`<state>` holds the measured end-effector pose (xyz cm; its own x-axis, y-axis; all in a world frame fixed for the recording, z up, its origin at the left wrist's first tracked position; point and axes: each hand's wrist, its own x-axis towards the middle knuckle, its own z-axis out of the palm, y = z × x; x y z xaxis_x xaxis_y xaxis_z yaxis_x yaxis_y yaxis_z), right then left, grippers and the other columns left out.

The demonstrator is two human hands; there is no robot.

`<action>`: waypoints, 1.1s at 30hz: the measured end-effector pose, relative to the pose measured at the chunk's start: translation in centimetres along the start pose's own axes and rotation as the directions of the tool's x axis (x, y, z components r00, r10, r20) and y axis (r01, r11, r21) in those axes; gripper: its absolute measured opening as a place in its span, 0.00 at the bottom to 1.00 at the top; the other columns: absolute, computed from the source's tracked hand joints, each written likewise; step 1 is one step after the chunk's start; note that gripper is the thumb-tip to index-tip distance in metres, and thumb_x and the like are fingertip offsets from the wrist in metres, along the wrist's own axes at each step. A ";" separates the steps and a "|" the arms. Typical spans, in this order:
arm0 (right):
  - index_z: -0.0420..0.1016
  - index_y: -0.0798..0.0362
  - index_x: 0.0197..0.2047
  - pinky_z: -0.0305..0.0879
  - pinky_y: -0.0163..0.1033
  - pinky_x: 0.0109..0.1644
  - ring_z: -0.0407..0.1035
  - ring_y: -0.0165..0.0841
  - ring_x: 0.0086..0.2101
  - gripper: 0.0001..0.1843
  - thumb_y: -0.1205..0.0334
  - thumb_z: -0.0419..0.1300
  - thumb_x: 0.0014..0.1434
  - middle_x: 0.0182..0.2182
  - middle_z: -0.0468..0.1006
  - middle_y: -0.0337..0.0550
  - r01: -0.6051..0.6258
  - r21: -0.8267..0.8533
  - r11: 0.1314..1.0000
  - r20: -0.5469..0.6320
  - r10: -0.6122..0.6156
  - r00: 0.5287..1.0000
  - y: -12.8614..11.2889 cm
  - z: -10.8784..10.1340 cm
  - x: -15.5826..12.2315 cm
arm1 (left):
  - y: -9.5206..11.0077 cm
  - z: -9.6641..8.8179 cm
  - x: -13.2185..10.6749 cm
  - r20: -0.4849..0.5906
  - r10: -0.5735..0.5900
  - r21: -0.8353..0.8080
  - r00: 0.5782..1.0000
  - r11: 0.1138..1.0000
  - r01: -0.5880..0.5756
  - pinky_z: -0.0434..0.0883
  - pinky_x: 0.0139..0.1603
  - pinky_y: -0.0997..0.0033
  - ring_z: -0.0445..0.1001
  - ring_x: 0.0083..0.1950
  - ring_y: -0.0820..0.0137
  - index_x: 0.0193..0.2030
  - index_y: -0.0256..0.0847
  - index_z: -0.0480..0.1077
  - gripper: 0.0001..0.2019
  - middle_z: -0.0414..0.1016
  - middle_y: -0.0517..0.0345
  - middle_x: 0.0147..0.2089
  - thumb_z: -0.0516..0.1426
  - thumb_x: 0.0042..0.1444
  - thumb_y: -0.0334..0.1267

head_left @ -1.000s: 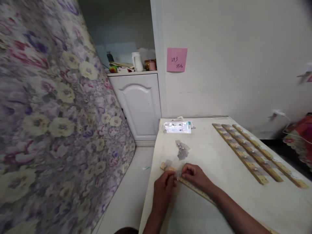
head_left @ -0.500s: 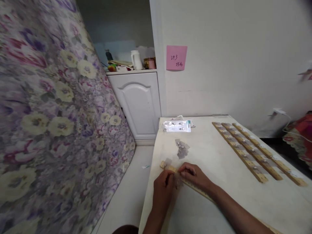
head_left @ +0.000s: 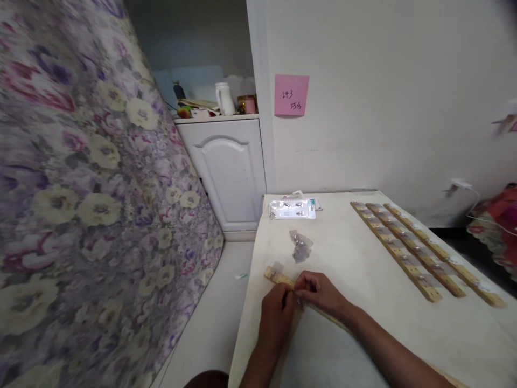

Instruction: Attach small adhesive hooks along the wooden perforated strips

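My left hand [head_left: 278, 310] and my right hand [head_left: 319, 292] meet over a narrow wooden strip [head_left: 271, 273], both with fingers pinched. Between their fingertips is a clear plastic hook, mostly hidden; a small metal bit shows just under the right fingers. The strip runs slantwise beneath both hands, and a clear square piece [head_left: 278, 268] sits near its far end. Beyond the hands lies a loose heap of clear hooks [head_left: 300, 248] with metal parts.
Three wooden strips [head_left: 398, 250] bearing clear hooks lie side by side at the table's right. A blister pack [head_left: 293, 209] rests near the wall. The white table [head_left: 343, 355] has its left edge beside my left arm. A floral curtain [head_left: 92, 215] hangs at left.
My left hand has shifted slightly right, bringing its fingertips up against those of my right hand. The clear piece that showed between them is now mostly covered.
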<state>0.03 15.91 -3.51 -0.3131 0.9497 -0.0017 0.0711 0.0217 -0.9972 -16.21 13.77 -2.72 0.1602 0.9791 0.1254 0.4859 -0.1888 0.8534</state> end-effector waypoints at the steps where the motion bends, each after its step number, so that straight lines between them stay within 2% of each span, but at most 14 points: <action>1: 0.71 0.54 0.29 0.56 0.31 0.27 0.63 0.26 0.23 0.07 0.61 0.63 0.50 0.21 0.70 0.34 0.008 -0.018 1.000 -0.008 -0.008 1.000 0.1 0.0 0.0 | 0.0 0.0 0.0 -0.002 0.003 0.000 1.000 1.000 -0.003 0.61 0.33 0.75 0.69 0.33 0.71 0.30 0.41 0.68 0.10 0.72 0.60 0.29 0.49 0.58 0.38; 4: 0.69 0.54 0.27 0.53 0.31 0.25 0.60 0.25 0.22 0.05 0.64 0.62 0.49 0.20 0.67 0.32 0.032 -0.032 0.999 -0.023 -0.033 0.999 0.6 -0.1 0.1 | 0.1 -0.2 -0.1 -0.019 0.018 0.016 1.000 1.000 -0.018 0.61 0.33 0.75 0.69 0.32 0.71 0.30 0.41 0.68 0.11 0.71 0.61 0.29 0.48 0.60 0.39; 7: 0.67 0.53 0.27 0.53 0.31 0.24 0.60 0.25 0.21 0.05 0.65 0.61 0.49 0.19 0.67 0.31 0.031 0.049 0.998 -0.060 -0.029 0.998 1.2 -0.4 0.6 | 0.2 -0.8 -0.4 -0.052 -0.004 0.079 0.999 0.997 0.008 0.60 0.33 0.74 0.68 0.32 0.71 0.30 0.42 0.67 0.13 0.71 0.62 0.29 0.46 0.61 0.40; 13: 0.63 0.51 0.24 0.48 0.31 0.20 0.57 0.23 0.14 0.09 0.63 0.61 0.45 0.14 0.64 0.28 -0.047 0.152 0.987 -0.232 0.081 0.969 2.6 -0.2 2.8 | -0.4 -2.1 -0.9 -0.076 -0.087 0.224 0.993 0.969 0.102 0.61 0.36 0.74 0.70 0.37 0.70 0.35 0.43 0.68 0.11 0.74 0.60 0.36 0.46 0.60 0.38; 17: 0.62 0.51 0.23 0.46 0.31 0.19 0.54 0.23 0.14 0.09 0.61 0.60 0.45 0.12 0.63 0.28 -0.116 0.094 0.989 -0.298 0.140 0.944 3.0 0.2 3.5 | -1.0 -1.7 -1.2 -0.056 -0.133 0.315 0.990 0.938 0.144 0.60 0.36 0.74 0.71 0.38 0.71 0.37 0.44 0.68 0.09 0.74 0.61 0.37 0.47 0.59 0.36; 21: 0.63 0.51 0.23 0.47 0.31 0.20 0.54 0.23 0.16 0.09 0.60 0.60 0.45 0.13 0.62 0.28 -0.112 0.024 0.993 -0.317 0.113 0.942 3.4 0.1 3.7 | -1.0 -1.2 -1.3 -0.033 -0.153 0.380 0.988 0.912 0.154 0.60 0.37 0.75 0.71 0.39 0.72 0.40 0.45 0.68 0.09 0.74 0.62 0.39 0.48 0.59 0.37; 28: 0.63 0.51 0.24 0.47 0.32 0.21 0.53 0.24 0.16 0.10 0.57 0.60 0.45 0.14 0.62 0.29 -0.142 0.026 0.990 -0.288 0.143 0.947 3.4 0.1 4.1 | -0.4 -1.0 -1.0 -0.044 -0.189 0.373 0.981 0.908 0.192 0.60 0.38 0.75 0.71 0.39 0.72 0.40 0.46 0.69 0.10 0.75 0.62 0.39 0.48 0.60 0.40; 33: 0.64 0.52 0.23 0.50 0.32 0.23 0.56 0.25 0.19 0.09 0.59 0.60 0.44 0.15 0.64 0.30 -0.160 -0.084 0.984 -0.330 0.124 0.936 3.5 0.1 4.1 | -0.5 -0.8 -0.6 -0.052 -0.202 0.396 0.978 0.895 0.206 0.59 0.38 0.75 0.72 0.40 0.72 0.40 0.47 0.69 0.09 0.76 0.64 0.40 0.48 0.60 0.41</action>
<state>-1.12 19.86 -6.98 0.0281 0.9945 -0.1004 0.1994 -0.1040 -0.9744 -17.20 13.31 -2.80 0.0140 0.9996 -0.0239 0.8083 0.0027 0.5888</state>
